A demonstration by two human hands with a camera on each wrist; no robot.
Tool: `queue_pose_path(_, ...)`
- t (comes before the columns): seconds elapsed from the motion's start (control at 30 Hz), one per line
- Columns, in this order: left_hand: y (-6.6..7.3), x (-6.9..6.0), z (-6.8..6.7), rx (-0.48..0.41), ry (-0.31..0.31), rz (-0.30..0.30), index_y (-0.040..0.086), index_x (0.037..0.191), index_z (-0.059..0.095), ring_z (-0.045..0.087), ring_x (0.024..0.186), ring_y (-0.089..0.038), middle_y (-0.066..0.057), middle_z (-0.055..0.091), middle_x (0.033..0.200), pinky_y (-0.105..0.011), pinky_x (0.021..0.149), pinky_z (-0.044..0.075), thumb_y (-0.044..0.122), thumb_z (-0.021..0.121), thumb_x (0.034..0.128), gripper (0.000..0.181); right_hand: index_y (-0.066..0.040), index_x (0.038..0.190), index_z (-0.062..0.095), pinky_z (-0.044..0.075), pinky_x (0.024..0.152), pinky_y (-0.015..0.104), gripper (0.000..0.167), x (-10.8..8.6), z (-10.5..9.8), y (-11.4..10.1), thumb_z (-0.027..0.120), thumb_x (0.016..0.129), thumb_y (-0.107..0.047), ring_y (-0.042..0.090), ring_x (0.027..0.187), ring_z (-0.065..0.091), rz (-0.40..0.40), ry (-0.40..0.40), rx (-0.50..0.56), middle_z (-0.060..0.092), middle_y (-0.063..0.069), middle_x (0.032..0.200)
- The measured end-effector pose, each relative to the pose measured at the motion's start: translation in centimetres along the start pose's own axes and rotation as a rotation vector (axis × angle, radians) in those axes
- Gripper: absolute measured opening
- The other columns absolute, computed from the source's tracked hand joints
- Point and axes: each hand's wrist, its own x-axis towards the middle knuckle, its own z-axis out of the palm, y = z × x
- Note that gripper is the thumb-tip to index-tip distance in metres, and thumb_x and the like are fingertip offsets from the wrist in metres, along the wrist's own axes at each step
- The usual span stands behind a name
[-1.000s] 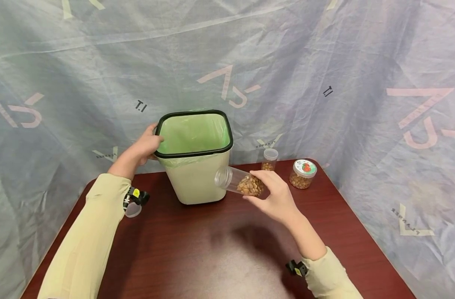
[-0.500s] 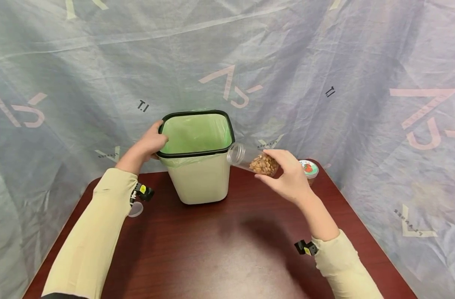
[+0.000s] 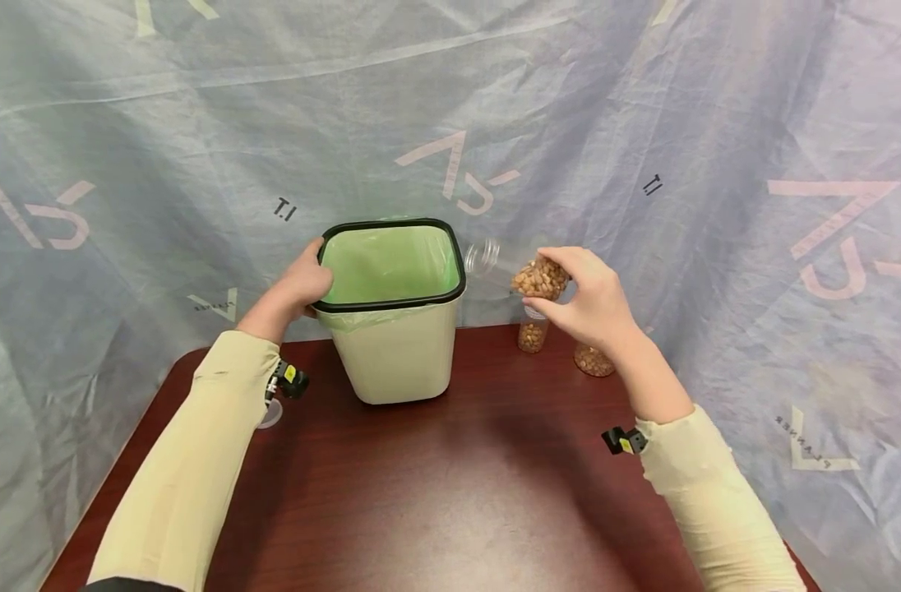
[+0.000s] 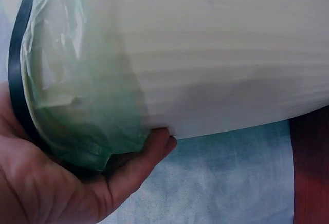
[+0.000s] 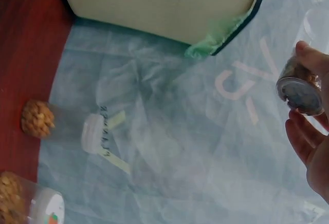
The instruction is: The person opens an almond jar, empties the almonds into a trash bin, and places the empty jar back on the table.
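Higher than 0.5 s ago is now the R hand (image 3: pixel 587 296), w/ the open jar (image 3: pixel 520 273); the L hand (image 3: pixel 302 284) has stayed approx. same. Behind both hands hangs the grey cloth (image 3: pixel 199 123), and under them is the table (image 3: pixel 436 493). Btw. the hands stands the white bin (image 3: pixel 399 358), upright, lined w/ a green bag (image 3: pixel 380 263). L hand grips its black rim (image 3: pixel 391 304), fingers against the outer wall.

Below and beyond R hand are two more jars w/ nuts: the big jar (image 3: pixel 594 360) and the slim jar (image 3: pixel 532 333). R hand pinches the open jar at its base end, thumb opposite fingers; it lies sideways in the air, mouth toward the bin, just beside the rim. Its nuts (image 3: pixel 541 281) are all near the base. Below L hand is a loose cap (image 3: pixel 271 413), partly hidden.

Step in hand, I judge: bringing jar to bin for emptying. Next move prob. calls for mouth over the opening, then more tilt, w/ L hand keeping bin steady.
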Motion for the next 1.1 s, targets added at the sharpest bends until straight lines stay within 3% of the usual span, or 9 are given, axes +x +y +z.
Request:
queue_pose_path(0.13, 0.1, 0.0, 0.2, 0.008, 0.005, 0.003, 0.027, 0.156, -0.012, 0.044, 0.112, -0.040, -0.016, -0.001, 0.161, -0.055, 0.067, 0.052, -0.002, 0.025, 0.0884, 0.082, -0.004, 0.121, 0.065, 0.046, 0.089, 0.043, 0.062, 1.6, -0.5, 0.6, 0.091, 0.066, -0.018, 0.028, 0.106, 0.059, 0.009, -0.016, -0.023, 0.066, 0.010, 0.113)
queue_pose_path(0.4, 0.3, 0.1, 0.4, 0.044, 0.019, 0.019, 0.025, 0.156, -0.012, 0.037, 0.123, -0.043, -0.014, -0.003, 0.161, -0.056, 0.065, 0.052, -0.002, 0.025, 0.0886, 0.081, -0.003, 0.121, 0.065, 0.047, 0.084, 0.042, 0.059, 4.4, -0.9, 1.5, 0.090, 0.069, -0.017, 0.027, 0.105, 0.059, 0.007, -0.055, -0.043, 0.066, 0.011, 0.112)
queue_pose_path(0.67, 0.7, 0.0, 0.5, 0.030, 0.023, 0.003, 0.025, 0.156, -0.012, 0.037, 0.125, -0.046, -0.014, -0.003, 0.161, -0.062, 0.072, 0.051, -0.002, 0.026, 0.0893, 0.081, -0.005, 0.124, 0.063, 0.046, 0.084, 0.043, 0.060, 6.4, -1.4, 1.8, 0.087, 0.073, -0.023, 0.028, 0.106, 0.057, 0.054, -0.128, -0.094, 0.064, 0.013, 0.117)
queue_pose_path(1.1, 1.0, -0.1, 0.9, 0.044, 0.038, -0.006, 0.023, 0.157, -0.010, 0.042, 0.119, -0.046, -0.018, 0.002, 0.160, -0.059, 0.063, 0.052, -0.001, 0.026, 0.0905, 0.079, -0.005, 0.128, 0.061, 0.043, 0.094, 0.045, 0.062, 9.2, -1.1, 2.2, 0.086, 0.075, -0.023, 0.031, 0.114, 0.054, 0.053, -0.227, -0.162, 0.061, 0.012, 0.123)
